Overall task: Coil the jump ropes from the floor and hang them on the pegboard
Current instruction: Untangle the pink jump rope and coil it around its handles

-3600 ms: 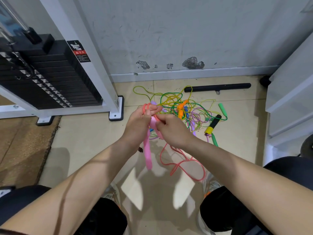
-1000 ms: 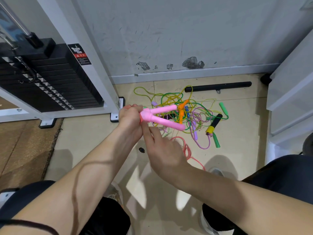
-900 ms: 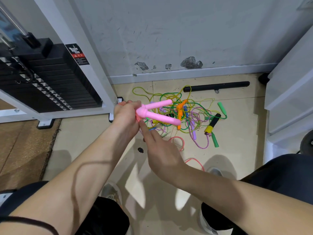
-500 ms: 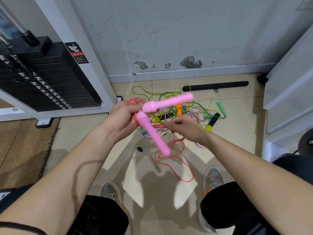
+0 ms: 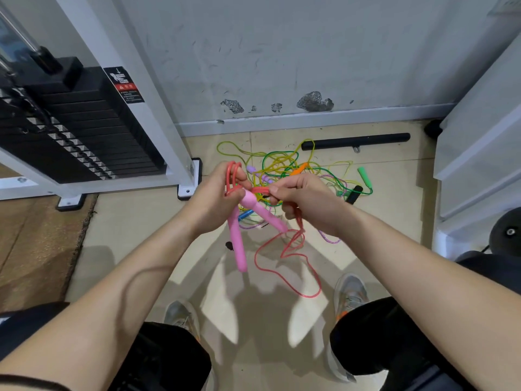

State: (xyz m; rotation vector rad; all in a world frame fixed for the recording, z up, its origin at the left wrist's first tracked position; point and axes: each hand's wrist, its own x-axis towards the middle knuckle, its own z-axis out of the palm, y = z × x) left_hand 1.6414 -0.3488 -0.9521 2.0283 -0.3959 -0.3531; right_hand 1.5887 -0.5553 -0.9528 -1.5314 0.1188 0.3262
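Left hand (image 5: pixel 212 200): forearm extends forward from the lower left, with the hand raised in front of the body above the floor (image 5: pixel 135 221). Its fingers (image 5: pixel 244 182) are curled around several loops of the red cord (image 5: pixel 293 263) and around the upper ends of the two pink handles (image 5: pixel 237 244). The handles hang downward from this grip and splay apart (one nearly vertical, one angled toward the right hand).

Right hand (image 5: pixel 308 200): forearm extends forward from the lower right, with the hand level with the left and just beside it. Thumb and forefinger pinch a short span of the red cord that runs across to the left hand. The remaining fingers are curled toward the palm. Whether they also trap the cord cannot be determined.

Below the right hand the slack cord drops down and trails in a loose loop between the person's shoes (image 5: pixel 349 292).

The tangled pile of jump ropes (image 5: pixel 293 167) (yellow, green, purple, orange and blue) lies on the floor beyond the hands, near the wall (image 5: pixel 282 66). A black bar (image 5: pixel 355 141) lies just behind the pile. A weight stack (image 5: pixel 79 131) stands at the left.
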